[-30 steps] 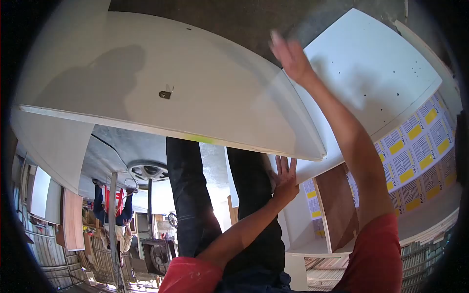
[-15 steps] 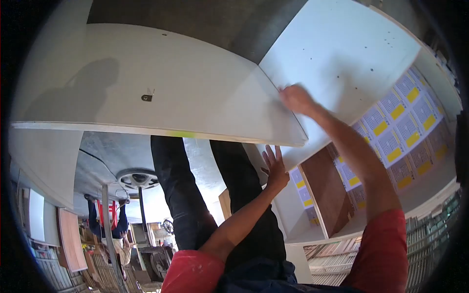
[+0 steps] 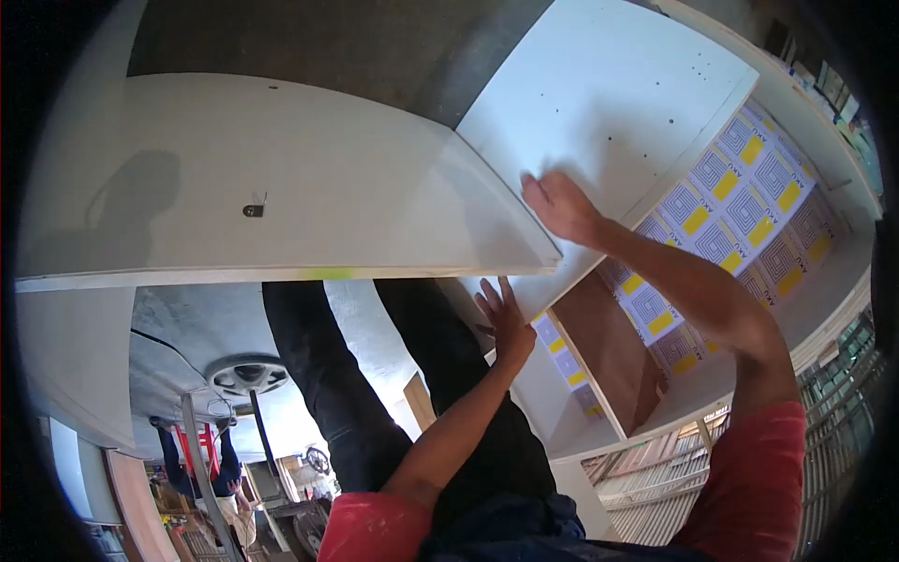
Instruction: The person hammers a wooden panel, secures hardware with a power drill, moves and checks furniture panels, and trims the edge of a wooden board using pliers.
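Note:
A wide white board (image 3: 309, 178) lies in front of me, its right end against a white side panel (image 3: 599, 103) dotted with small dark holes. My right hand (image 3: 562, 206) is at the seam between the two, fingers curled; whatever they hold, if anything, is hidden. Below the board's front edge, near its right corner, my left hand (image 3: 508, 328) has its fingers stretched apart, their tips at the underside. A small dark metal fitting (image 3: 253, 211) sits on the board's face, and a yellow-green mark (image 3: 330, 273) shows on its edge.
To the right is a cabinet section lined with patterned purple-and-yellow sheet (image 3: 721, 197), with a brown divider (image 3: 604, 351). Stacked slats (image 3: 655, 487) stand beyond. A wheel-shaped base (image 3: 248, 373) with poles is at lower left, and another person (image 3: 225, 459) is in the background.
My view has shifted, so the board and cabinet sit further left in the picture. My right hand stays by the seam, slightly lower along it; my left stays under the board's edge.

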Demonstrator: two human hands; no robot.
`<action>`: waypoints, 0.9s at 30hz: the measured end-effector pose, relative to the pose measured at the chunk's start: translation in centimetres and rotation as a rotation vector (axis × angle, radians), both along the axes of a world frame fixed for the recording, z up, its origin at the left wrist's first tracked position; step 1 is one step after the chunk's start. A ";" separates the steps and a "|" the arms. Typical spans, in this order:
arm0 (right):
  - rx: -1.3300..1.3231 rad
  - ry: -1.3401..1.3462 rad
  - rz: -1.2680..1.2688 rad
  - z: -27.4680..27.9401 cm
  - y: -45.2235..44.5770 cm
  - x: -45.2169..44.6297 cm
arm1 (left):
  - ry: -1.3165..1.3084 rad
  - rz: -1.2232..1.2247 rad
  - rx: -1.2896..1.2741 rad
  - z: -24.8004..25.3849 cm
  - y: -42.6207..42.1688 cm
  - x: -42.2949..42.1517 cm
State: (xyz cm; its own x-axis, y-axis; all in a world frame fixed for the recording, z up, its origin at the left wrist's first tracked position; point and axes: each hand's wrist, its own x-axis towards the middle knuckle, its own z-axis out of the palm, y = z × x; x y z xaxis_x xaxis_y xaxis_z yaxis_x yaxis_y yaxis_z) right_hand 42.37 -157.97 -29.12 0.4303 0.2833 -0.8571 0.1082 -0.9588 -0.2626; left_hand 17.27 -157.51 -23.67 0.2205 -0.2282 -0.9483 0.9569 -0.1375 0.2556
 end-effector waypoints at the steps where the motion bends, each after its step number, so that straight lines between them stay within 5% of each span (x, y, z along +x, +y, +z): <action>1: 0.069 0.069 -0.153 0.6 3.1 1.5 | 0.010 -0.004 -0.007 0.4 0.2 -0.4; 5: 0.458 0.033 -0.572 1.7 8.3 6.2 | -0.037 -0.009 0.013 0.0 -0.4 -0.6; 6: 0.471 -0.411 0.085 -2.0 1.8 2.5 | -0.058 -0.030 0.032 0.2 -0.3 -0.9; 7: 0.086 -0.163 0.012 -2.3 -5.1 -0.3 | -0.067 -0.032 0.031 0.7 -0.6 -1.5; 8: -0.040 0.147 0.132 -3.3 -6.7 0.5 | -0.075 -0.028 0.018 0.8 -1.1 -2.2; 9: -0.019 0.121 0.157 -4.6 -5.1 1.8 | -0.087 -0.007 0.022 -0.2 -0.8 -0.9; 11: 0.052 -0.074 -0.094 -6.0 -2.2 1.4 | 0.025 -0.092 -0.037 -0.4 -1.0 -0.4; 13: 0.229 -0.207 0.015 -5.5 4.6 5.1 | -0.138 0.036 0.060 0.0 -1.7 -2.2; 15: 0.430 0.007 -0.395 -3.0 10.5 9.0 | -0.046 -0.015 0.016 0.6 -1.0 -1.0; 16: 0.431 0.006 -0.393 -3.8 9.6 8.6 | -0.033 -0.048 0.014 0.4 -1.1 -1.0; 18: 0.241 -0.294 -0.093 -7.5 4.1 5.1 | -0.021 -0.085 0.022 0.0 -1.7 -1.7; 19: 0.124 -0.206 0.072 -10.4 -4.1 1.2 | -0.093 -0.053 0.050 -0.2 -2.3 -2.5; 20: -0.046 -0.174 0.514 -11.4 -10.6 -1.7 | -0.164 -0.026 0.074 0.1 -2.6 -3.1; 21: -0.153 0.004 0.211 -10.8 -8.7 -2.2 | -0.043 -0.120 0.004 0.4 -2.1 -1.6; 22: -0.047 -0.171 -0.022 -11.7 -8.3 -4.0 | -0.039 -0.158 0.013 0.0 -2.1 -1.2; 24: -0.025 -0.138 -0.182 -13.8 -5.5 -2.0 | -0.008 -0.204 -0.016 0.4 -1.7 -0.9; 27: -0.004 -0.197 -0.373 -9.0 0.3 3.7 | -0.081 -0.226 0.017 0.6 -1.3 -1.3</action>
